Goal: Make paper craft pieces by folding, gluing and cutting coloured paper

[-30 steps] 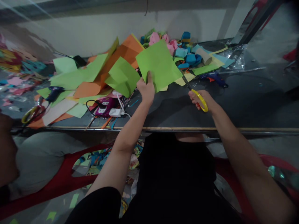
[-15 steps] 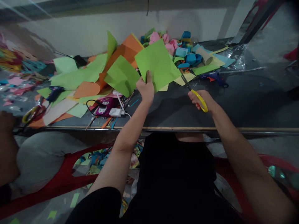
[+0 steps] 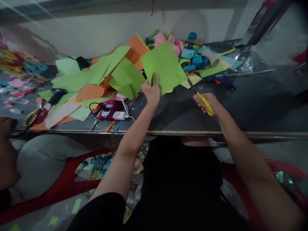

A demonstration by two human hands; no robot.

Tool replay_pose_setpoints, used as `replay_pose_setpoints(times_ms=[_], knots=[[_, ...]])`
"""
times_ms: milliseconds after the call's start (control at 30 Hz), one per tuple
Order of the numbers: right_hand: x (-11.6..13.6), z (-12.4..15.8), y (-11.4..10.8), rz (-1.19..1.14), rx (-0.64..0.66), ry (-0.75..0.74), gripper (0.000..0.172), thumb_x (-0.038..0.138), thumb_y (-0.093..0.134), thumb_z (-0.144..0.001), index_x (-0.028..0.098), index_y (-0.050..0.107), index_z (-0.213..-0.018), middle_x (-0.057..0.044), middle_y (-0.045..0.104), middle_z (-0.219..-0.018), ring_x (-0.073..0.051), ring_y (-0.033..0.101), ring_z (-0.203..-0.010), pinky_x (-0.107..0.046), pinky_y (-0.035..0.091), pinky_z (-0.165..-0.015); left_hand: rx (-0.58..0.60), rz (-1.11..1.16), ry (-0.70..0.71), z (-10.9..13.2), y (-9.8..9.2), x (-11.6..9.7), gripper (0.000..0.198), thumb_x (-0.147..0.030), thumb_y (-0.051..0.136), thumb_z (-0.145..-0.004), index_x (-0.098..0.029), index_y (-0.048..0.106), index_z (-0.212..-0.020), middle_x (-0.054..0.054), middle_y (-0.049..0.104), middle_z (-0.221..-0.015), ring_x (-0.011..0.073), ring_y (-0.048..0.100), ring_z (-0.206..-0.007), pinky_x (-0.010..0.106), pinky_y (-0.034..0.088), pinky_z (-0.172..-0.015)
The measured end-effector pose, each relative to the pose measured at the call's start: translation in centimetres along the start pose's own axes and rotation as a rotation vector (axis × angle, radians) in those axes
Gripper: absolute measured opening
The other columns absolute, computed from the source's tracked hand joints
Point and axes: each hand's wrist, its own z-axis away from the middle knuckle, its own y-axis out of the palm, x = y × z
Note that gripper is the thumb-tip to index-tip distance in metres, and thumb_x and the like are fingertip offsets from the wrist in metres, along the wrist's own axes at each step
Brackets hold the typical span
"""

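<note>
My left hand [image 3: 152, 91] grips a green paper sheet [image 3: 166, 65] over the middle of the table, its thumb on top of the paper. Another green piece [image 3: 127, 78] spreads to the left of that hand; whether it is joined to the held sheet I cannot tell. My right hand [image 3: 208, 103] is closed round the yellow handle of a pair of scissors [image 3: 204, 104]. The scissor blades point up and left, with their tips at the right corner of the green sheet.
Coloured sheets [image 3: 72, 80] lie in a pile at the left, near a purple power socket [image 3: 111, 109]. Pink and blue paper pieces [image 3: 192, 57] are heaped at the back. A blue glue gun [image 3: 221, 81] lies at the right. A person's arm [image 3: 7, 154] shows at far left.
The upright green flap behind the pile has dropped down to the right over the orange paper. The held sheet and my left hand have shifted slightly right.
</note>
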Motion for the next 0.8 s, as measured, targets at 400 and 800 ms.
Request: replay_pose_setpoints(times_ms=[400,800], knots=[[-0.22,-0.16,0.04,-0.037,0.014,-0.021,0.06,0.076,0.076,-0.078,0.02,0.055,-0.067,0.001,0.055,-0.057,-0.007,0.047,-0.039,-0.021,0.04,-0.033,-0.064,-0.028,0.001,0.0,-0.09,0.14,0.047,-0.065,0.065,-0.091,-0.022,0.066,-0.075,0.002,0.067,-0.072,0.0202,0.067,-0.089,0.031,0.053,-0.08],[0.25,-0.02,0.19,-0.058,-0.015,0.03,0.062,0.075,0.081,-0.073,0.021,0.053,-0.066,0.003,0.052,-0.054,-0.007,0.045,-0.039,-0.021,0.04,-0.033,-0.055,-0.038,0.056,0.15,-0.08,0.36,0.045,-0.061,0.063,-0.094,-0.02,0.068,-0.076,0.006,0.07,-0.077,0.0221,0.068,-0.091,0.031,0.053,-0.082]])
